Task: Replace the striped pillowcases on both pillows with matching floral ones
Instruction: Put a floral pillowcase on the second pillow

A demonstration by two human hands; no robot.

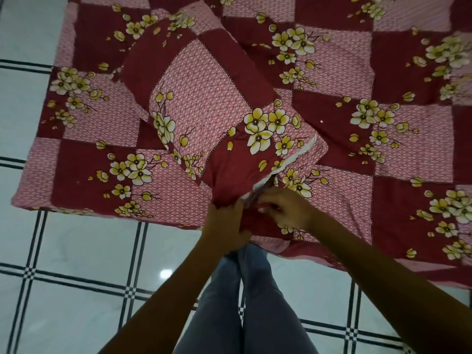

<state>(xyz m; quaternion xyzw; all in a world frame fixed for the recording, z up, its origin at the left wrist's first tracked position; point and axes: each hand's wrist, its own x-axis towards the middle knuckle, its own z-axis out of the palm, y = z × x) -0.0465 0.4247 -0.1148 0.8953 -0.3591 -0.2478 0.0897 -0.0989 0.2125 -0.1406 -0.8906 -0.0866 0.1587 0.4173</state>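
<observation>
At the bed's (pixel 383 72) near edge, our left hand (pixel 227 223) and right hand (pixel 283 210) clutch the floral case's (pixel 204 98) mouth; it looks nearly on, second pillow unseen.

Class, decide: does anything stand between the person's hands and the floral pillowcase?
Nothing visible does. The left hand and the right hand both hold the floral pillowcase at its open end, near the edge of the bed sheet.

Inside the floral pillowcase (pixel 204 98), the right hand (pixel 287 209) seems half hidden.
</observation>
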